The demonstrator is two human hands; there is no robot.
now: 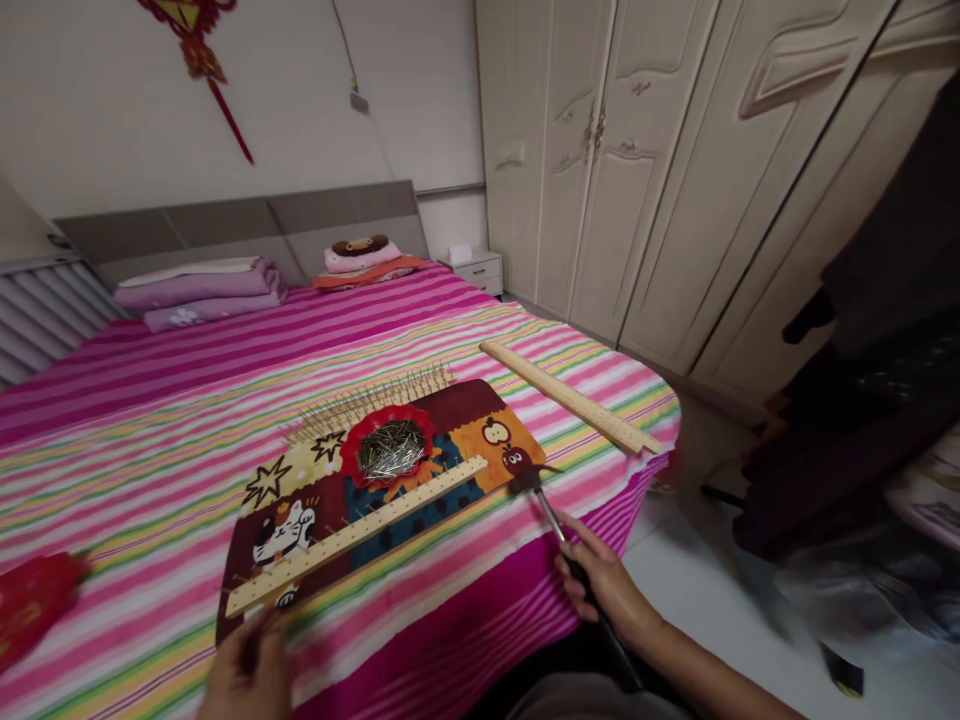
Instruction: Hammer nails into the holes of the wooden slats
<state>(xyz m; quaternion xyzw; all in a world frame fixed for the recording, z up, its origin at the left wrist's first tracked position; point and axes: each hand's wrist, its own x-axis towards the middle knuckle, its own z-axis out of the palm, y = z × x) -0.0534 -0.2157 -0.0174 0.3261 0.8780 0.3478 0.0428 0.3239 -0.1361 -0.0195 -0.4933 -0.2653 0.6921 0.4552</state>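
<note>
My right hand (604,585) is closed around the black grip of a claw hammer (555,520). The hammer's dark head lies by the right edge of a patterned mat (465,430). Along the mat's front runs a wooden strip (367,530) dotted with holes, with several nails standing in it. My left hand (251,665), blurred, is near the strip's left end with its fingers curled together; whatever they hold is hidden. Behind the strip sits a red scalloped bowl (351,462) full of loose nails (391,450).
A strip bristling with upright nails (367,400) lies behind the bowl. More wooden strips (570,398) rest to the right on the striped bed cover (150,500). At far left is a red object (37,605). Folded bedding (202,290) lies near the headboard; a wardrobe (585,170) stands behind.
</note>
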